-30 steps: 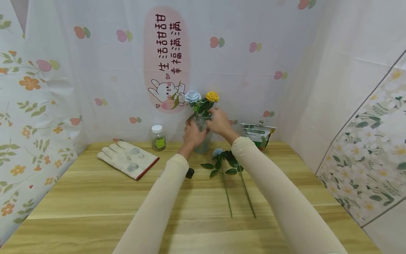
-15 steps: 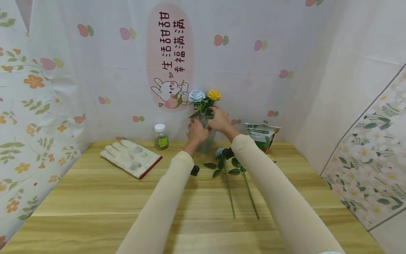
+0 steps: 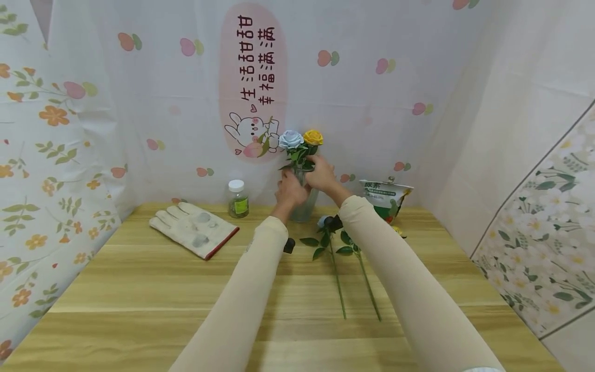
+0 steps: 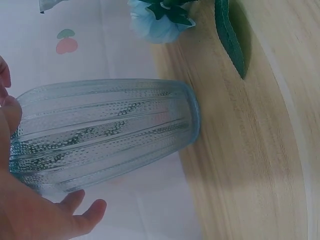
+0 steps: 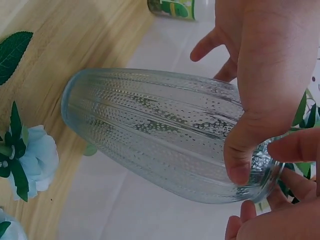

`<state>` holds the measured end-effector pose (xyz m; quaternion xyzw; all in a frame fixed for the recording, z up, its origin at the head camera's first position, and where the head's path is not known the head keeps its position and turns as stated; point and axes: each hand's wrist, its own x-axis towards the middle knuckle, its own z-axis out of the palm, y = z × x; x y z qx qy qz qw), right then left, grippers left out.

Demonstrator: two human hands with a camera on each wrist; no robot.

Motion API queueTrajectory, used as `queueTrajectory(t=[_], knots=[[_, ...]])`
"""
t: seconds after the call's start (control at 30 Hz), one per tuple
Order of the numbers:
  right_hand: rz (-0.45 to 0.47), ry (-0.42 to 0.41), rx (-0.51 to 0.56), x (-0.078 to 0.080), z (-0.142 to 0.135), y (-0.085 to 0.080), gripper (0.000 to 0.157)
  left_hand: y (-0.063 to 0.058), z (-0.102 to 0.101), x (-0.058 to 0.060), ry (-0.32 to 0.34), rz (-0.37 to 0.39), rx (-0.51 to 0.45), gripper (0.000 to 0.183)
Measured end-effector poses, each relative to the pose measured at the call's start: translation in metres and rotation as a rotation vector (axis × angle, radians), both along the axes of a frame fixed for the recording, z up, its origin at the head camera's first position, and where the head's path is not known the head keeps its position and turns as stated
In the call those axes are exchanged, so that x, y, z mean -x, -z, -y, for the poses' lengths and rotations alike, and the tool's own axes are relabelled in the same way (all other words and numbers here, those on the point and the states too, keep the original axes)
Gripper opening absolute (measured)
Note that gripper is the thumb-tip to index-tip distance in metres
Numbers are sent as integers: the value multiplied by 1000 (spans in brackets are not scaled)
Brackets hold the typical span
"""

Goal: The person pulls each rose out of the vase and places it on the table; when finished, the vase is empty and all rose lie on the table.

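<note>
A clear ribbed glass vase [image 3: 304, 207] stands upright at the back of the table. A light-blue rose [image 3: 291, 139] and a yellow rose [image 3: 313, 137] rise out of it, with green leaves bunched at its mouth. My left hand [image 3: 292, 190] grips the vase's upper part, its thumb lying across the glass in the right wrist view. Up at the rim, my right hand [image 3: 322, 175] holds the vase with curled fingers, close against the leaves. In the left wrist view the vase body [image 4: 110, 125] shows whole down to its base.
Another blue rose [image 3: 323, 222] and a second green stem [image 3: 369, 284] lie on the table, partly under the right sleeve. A white glove [image 3: 195, 230] and a white-capped jar [image 3: 238, 200] are to the left. A green-white pouch [image 3: 387, 199] stands right, a yellow flower [image 3: 397, 231] beside it.
The left hand has turned slightly around the vase's upper part, and the right hand stays at the rim. The view has shifted a little; both roses remain in the vase.
</note>
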<state>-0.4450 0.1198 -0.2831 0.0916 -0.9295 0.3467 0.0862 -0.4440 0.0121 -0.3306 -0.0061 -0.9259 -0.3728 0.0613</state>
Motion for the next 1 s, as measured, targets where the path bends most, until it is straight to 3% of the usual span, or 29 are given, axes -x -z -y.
queueTrajectory(t=[0.2,0.3,0.5,0.6,0.77,1.0], knots=[[45,1,19,2,-2,2,66,0,-2,-1,6,18,14,82],[12,13,72,2,-3,4,64,0,-2,-3,5,17,8,82],[-184,29,307,-5,-5,6,47,-1,-1,-5,-3,-1,-14,91],[-255,83,382,-10,-5,4,38,-2,-1,-6,-6,-7,-15,94],[-322,181,465,-12,-1,-1,22,-2,0,-6,-5,2,-15,95],[-495,201,524,-14,2,-3,10,-1,0,-6,14,-2,10,99]])
